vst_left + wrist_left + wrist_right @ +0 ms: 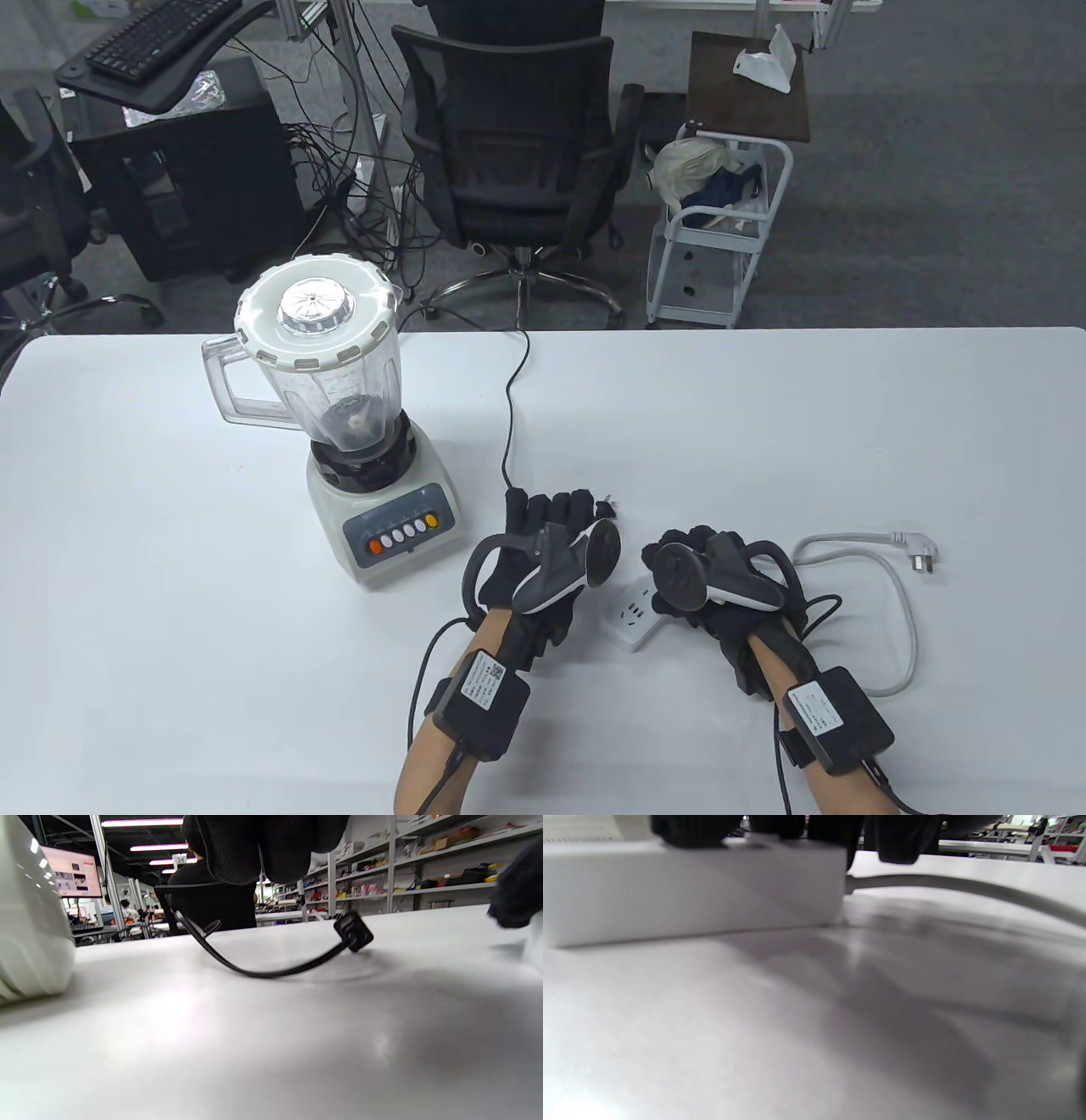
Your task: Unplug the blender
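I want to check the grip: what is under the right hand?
Under the right hand lies the white power strip; its fingers rest on the strip's top, near the white cable. The hand covers most of the strip, so sockets beneath it cannot be seen.

Blender (365,424) and cord (512,399) left of hands

my fingers (237,853) wear black knit cloth, matt and finely ribbed. the surface (764,424) under them is smooth white with a soft sheen. the blender (356,441) has a clear glossy plastic jar, a shiny chrome-look cap and a cream plastic base. its cord (263,972) is black and slightly glossy. the power strip (687,891) is smooth white plastic.
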`<state>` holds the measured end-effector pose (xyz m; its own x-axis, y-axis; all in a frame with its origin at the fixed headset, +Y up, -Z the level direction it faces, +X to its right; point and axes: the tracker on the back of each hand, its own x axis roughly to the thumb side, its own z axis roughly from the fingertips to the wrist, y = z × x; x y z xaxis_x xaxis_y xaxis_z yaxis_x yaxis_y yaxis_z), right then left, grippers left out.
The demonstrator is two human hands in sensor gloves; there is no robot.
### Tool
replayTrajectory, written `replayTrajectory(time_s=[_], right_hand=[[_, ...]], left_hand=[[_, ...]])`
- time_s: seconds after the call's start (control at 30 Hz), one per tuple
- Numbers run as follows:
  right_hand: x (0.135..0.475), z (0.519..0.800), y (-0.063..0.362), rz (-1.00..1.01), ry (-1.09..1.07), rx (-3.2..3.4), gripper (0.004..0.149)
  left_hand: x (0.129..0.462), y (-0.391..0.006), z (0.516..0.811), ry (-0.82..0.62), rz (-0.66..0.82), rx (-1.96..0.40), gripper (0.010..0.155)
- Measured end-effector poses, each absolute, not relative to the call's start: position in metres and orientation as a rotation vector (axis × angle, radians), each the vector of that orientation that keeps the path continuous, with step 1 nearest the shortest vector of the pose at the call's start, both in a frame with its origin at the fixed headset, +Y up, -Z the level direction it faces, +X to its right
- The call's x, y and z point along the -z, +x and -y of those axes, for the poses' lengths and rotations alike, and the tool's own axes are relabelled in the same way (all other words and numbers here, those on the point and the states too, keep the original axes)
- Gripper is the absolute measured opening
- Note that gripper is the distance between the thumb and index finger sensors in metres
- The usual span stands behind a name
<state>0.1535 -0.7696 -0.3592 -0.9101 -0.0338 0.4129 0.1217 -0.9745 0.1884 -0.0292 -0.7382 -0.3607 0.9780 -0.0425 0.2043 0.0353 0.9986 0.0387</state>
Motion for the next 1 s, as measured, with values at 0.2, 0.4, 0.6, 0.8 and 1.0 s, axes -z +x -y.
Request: replayTrajectory(time_s=[0.2,0.4,0.6,0.8,1.0], right_hand=[[0.356,0.768,0.157,0.301,-0.655,2.989,0.069],[0.342,0.757,0.171,0.251,-0.654,3.033,0.074],[0.322,0.741,0.196,0.123,-0.566,3.031,0.081],[0.303,0.729,0.224,-0.017,-0.47,3.001,0.085],[0.295,0.73,0.242,-0.112,-0.389,3.019,0.085]], left_hand=[[0.333,-0.064,0.719,0.092,0.238,0.049,0.073],[0.311,-0.106,0.709,0.104,0.233,0.049,0.076],[0.294,-0.145,0.703,0.16,0.201,0.079,0.08],[0.285,-0.168,0.708,0.197,0.172,0.104,0.082],[0.283,-0.178,0.715,0.179,0.158,0.14,0.083]])
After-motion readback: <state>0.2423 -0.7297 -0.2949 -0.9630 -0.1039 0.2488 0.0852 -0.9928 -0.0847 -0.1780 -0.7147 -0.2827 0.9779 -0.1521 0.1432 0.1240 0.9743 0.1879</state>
